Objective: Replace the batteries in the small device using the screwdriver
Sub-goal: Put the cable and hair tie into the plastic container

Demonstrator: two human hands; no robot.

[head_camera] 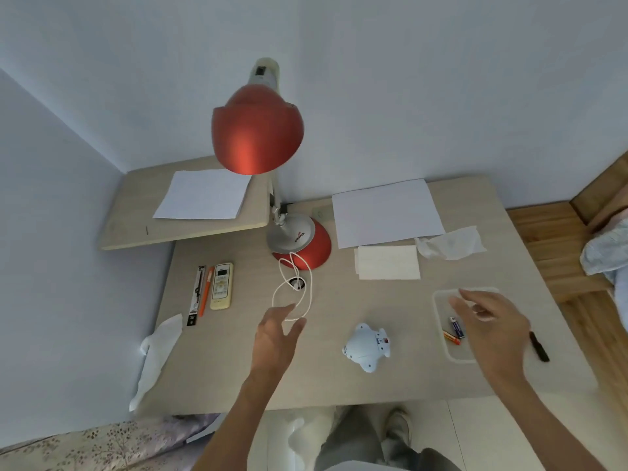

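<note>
Both hands hover over the worktop [339,385], empty. Left hand [275,338] is spread loose, fingers released, fingertips over the near loop of the white cord [307,290]. Right hand [489,324] also released, fingers splayed, above the clear tray [441,338] near the right edge.

Device [368,345], pale blue, lies on the worktop between the hands, apart from both, bare surface all round it. Batteries [454,329] lie in the tray, partly under the right hand. Dark screwdriver [539,346] lies just right of the tray, close to the right edge; its tip end is hidden by the hand.

Front edge: open strip in front of the device. Left edge: a tissue [153,355] hangs over the corner. Left-middle: pen pack [196,295], orange pen [205,294] and remote [221,285] side by side. Lamp [299,243] base sits at back centre, its red shade overhanging. Behind the tray: folded napkin [387,262], crumpled tissue [452,246], paper sheet [387,212] against the wall. A raised shelf [136,229] at back left carries another sheet.
</note>
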